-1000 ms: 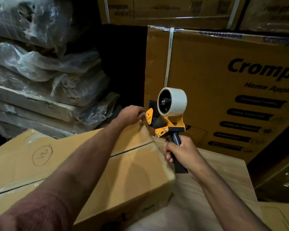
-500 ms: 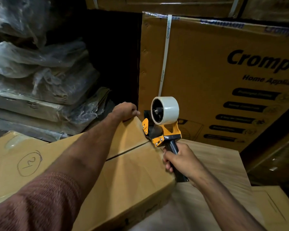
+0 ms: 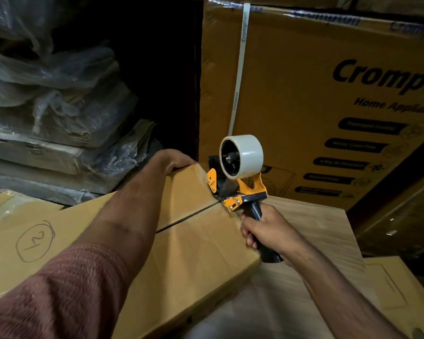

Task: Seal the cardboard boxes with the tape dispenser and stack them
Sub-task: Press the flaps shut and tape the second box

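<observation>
Head view: right hand [image 3: 267, 231] holds tape dispenser [image 3: 240, 177] on box [image 3: 194, 241].

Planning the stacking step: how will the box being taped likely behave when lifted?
The cardboard box is long and flat, so probably awkward one-handed. Its centre seam looks untaped, so flaps may gape. Weight cannot be judged; the left hand merely steadies the far corner.
</observation>
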Tool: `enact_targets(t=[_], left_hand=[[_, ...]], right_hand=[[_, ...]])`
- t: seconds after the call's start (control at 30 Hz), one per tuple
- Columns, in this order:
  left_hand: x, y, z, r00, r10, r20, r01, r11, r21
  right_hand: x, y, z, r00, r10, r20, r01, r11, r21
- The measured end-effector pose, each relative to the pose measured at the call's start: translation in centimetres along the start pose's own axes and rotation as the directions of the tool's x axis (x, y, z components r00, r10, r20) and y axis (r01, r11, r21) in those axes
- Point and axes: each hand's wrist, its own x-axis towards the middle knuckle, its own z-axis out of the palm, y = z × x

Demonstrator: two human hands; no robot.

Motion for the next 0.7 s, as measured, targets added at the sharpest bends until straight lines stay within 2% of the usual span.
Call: enact_targets(t=[0.1, 0.23, 0.33, 0.5, 0.63, 0.7], left_hand=[[-1.0, 1.1, -0.4, 0.994, 0.106, -0.037, -0.1, 0.987, 0.129], [-3.0, 2.9, -1.2, 0.995, 0.082, -0.064, -0.058, 0.948, 0.314], [-3.2, 2.5, 1.3, 0.964, 0.175, -0.201, -0.059, 0.876, 0.479], [-2.1, 0.3, 4.2, 0.91, 0.155, -0.386, -0.061, 0.968, 0.243], [-3.2, 0.8, 5.4, 0.877, 0.126, -0.463, -0.004, 0.967, 0.255], [-4.2, 1.2, 6.1, 0.846, 0.113, -0.521, 0.077, 0.941, 0.33]], right_hand=[[0.0, 0.1, 0.1, 1.0, 0.009, -0.01, -0.01, 1.0, -0.005], [0.1, -0.1, 0.0, 1.0, 0.022, -0.012, -0.022, 1.0, 0.0], [0.1, -0.3, -0.1, 1.0, 0.026, 0.001, -0.026, 1.0, -0.003], [-1.7, 0.9, -1.4, 0.997, 0.048, 0.052, -0.053, 0.993, 0.103], [-6.0, 3.3, -2.9, 0.998, 0.029, 0.054, -0.035, 0.992, 0.12], [-7.5, 4.4, -3.3, 0.999, 0.009, 0.045, -0.013, 0.996, 0.092]])
